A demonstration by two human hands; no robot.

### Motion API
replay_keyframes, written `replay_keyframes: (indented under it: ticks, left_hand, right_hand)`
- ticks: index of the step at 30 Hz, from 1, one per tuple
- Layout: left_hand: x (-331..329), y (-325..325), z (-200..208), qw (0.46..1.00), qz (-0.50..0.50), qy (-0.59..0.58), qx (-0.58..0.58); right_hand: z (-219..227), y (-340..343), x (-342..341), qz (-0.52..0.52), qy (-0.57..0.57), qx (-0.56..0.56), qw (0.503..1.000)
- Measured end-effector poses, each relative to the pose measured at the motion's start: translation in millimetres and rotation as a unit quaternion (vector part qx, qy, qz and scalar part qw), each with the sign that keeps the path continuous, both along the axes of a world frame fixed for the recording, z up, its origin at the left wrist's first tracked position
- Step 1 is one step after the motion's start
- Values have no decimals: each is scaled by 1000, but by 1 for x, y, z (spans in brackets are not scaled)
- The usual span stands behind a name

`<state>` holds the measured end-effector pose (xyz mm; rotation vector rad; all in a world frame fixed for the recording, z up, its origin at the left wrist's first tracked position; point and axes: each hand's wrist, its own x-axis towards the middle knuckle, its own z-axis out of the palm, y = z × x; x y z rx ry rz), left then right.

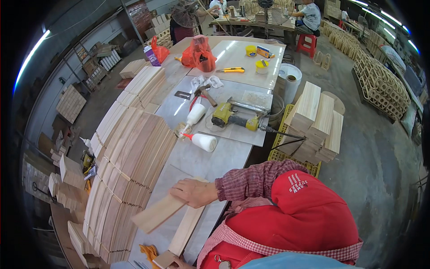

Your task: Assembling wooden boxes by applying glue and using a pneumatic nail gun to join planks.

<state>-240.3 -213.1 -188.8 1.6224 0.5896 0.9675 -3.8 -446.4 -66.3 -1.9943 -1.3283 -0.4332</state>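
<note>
We saw the right hand (193, 193) pressed flat, fingers spread, on a pale flat wooden slat (157, 213) lying tilted on the grey worktop (201, 157). Under the palm, a second lighter wooden slat (186, 228) crossed beneath it. The left hand (179, 263) sat at the near end of that lighter slat, mostly cut off by the frame edge; we couldn't tell its grip. Just beyond the slat's outer end: fanned stacks of tan wood strips (130, 166).

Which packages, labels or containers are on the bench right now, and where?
Purple and white carton: far left end, upright box.
Red plastic bag: far end, bulging.
Two white glue bottles: mid-bench, red nozzles; one lying, one tilted.
Yellow tubs: far right, round.
No screens or signs visible.
</note>
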Motion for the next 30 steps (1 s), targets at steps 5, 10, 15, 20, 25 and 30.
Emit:
replay_keyframes:
  ticks: [5,10,15,20,25,30]
  left_hand:
    - [-13,-6,-2,1000,8,7,1]
    - [-19,6,-1,957,-57,247,139]
    - [-6,-8,69,927,-52,327,177]
    - [3,5,81,983,-179,41,-3]
    - [5,17,78,967,-232,107,24]
    - [7,25,92,946,-289,149,-14]
  right_hand:
    - [1,9,-5,65,-13,-50,997]
    - [-8,13,0,100,-13,-72,992]
    - [-7,15,-3,104,-8,-103,989]
    - [-1,14,-7,116,-12,-103,988]
    - [1,19,-12,125,1,-107,986]
    - [-4,25,-17,113,-5,-109,988]
